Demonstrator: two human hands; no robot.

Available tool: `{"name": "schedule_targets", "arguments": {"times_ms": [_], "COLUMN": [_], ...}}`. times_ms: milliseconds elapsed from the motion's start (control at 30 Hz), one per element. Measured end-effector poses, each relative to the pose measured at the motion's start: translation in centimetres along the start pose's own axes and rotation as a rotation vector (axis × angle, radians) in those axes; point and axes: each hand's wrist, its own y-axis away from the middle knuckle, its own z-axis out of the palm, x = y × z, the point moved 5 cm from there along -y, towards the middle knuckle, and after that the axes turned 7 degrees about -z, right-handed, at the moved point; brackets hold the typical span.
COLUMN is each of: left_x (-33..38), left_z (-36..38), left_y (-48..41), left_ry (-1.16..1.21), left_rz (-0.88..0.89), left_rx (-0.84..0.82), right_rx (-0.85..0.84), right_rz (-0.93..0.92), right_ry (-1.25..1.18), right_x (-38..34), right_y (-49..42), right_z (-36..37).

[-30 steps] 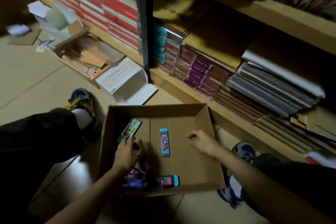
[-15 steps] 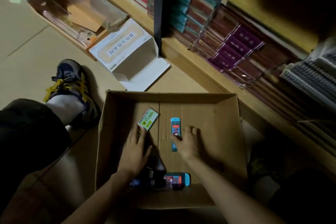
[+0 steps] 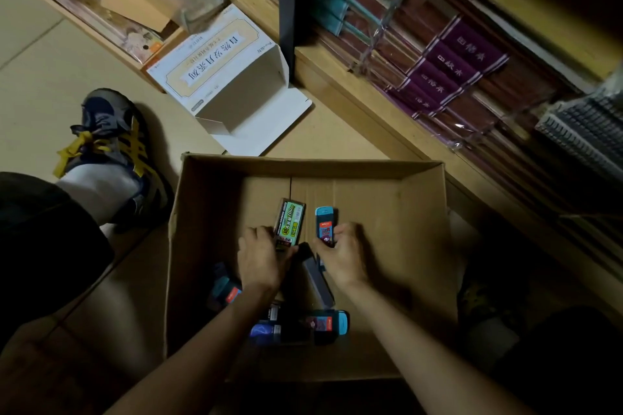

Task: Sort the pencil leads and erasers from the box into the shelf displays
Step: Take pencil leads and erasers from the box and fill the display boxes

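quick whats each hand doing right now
Left hand: grips the green pack.
Right hand: pinches the blue case.

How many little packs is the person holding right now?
2: a green pack in the left hand, a blue case in the right hand. Loose packs lie nearby; some may be hidden.

Light: dim, warm; brightest on the floor (image 3: 50,84) at upper left.
Shadows: heavy inside the near end of the cardboard box (image 3: 387,212); lower edge and right corners almost black.
Blur: upper-left corner smeared; right edge soft.
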Motion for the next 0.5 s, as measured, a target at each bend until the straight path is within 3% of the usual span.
{"name": "schedule_targets", "arguments": {"times_ms": [167,333,500], "left_x": [-0.5,-2.7,-3.9], "left_z": [-1.1,-2.9,-4.0], "left_y": [-0.1,1.2,2.3], "left_ry": [0.334,0.563,0.973], "left_rz": [0.01,-0.059,-0.21], "left_rx": [-0.188,-0.335,-0.35], "right_rx": [-0.194,-0.019,0.059], "right_rz": [0.005,-0.07,0.019], "right_ry": [-0.032,0.296,0.455], "right_x": [1.5,1.2,0.6], "right_y": [2.2,4.8,4.8], "right_z": [0.0,2.4,3.2]}}
